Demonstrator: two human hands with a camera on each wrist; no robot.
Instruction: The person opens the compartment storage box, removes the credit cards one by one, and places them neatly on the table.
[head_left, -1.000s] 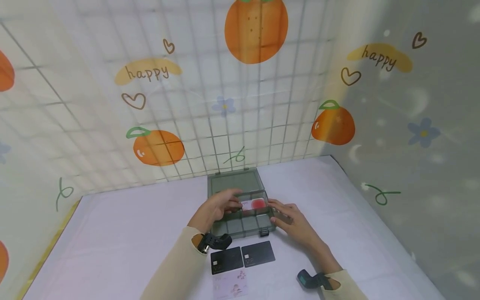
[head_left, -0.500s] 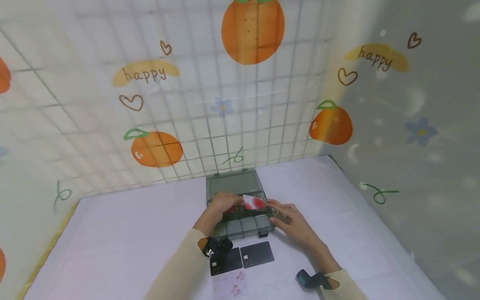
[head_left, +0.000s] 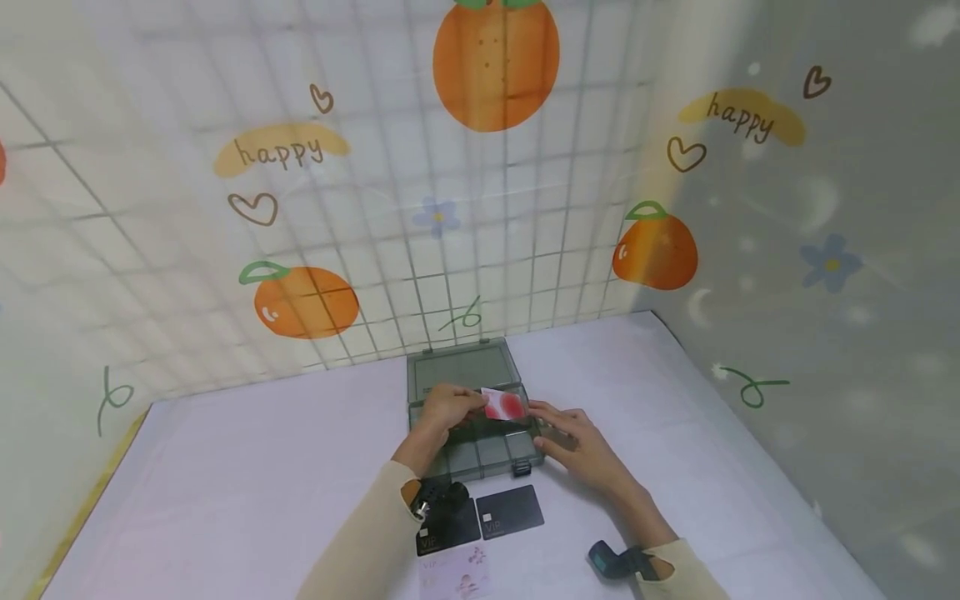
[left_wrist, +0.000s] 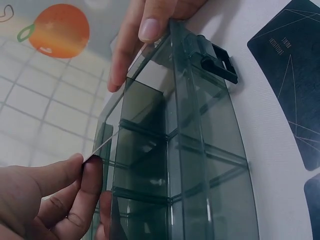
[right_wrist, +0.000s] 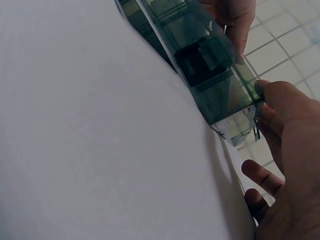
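Observation:
My left hand (head_left: 448, 407) pinches a red-and-white card (head_left: 503, 404) between thumb and fingers, over the middle of a green-tinted see-through compartment box (head_left: 480, 450). In the left wrist view the card (left_wrist: 100, 144) shows as a thin edge, tilted above the dividers. The box stands open, its lid (head_left: 465, 369) laid back toward the wall. At the box's right end, my right hand (head_left: 583, 450) holds the side, the thumb at the front corner and the fingers farther along. A black latch (right_wrist: 204, 60) is on the box's front.
Two black VIP cards (head_left: 510, 512) lie side by side in front of the box, the left one partly under my left wrist's camera. A pale pink floral card (head_left: 453, 575) lies nearer the front edge. A printed curtain (head_left: 375, 208) hangs behind the white table (head_left: 247, 467).
My left hand has lifted the red-and-white card from within the box, and it now tilts above the compartments. My right hand has stayed at the box's right side. The head view has shifted slightly.

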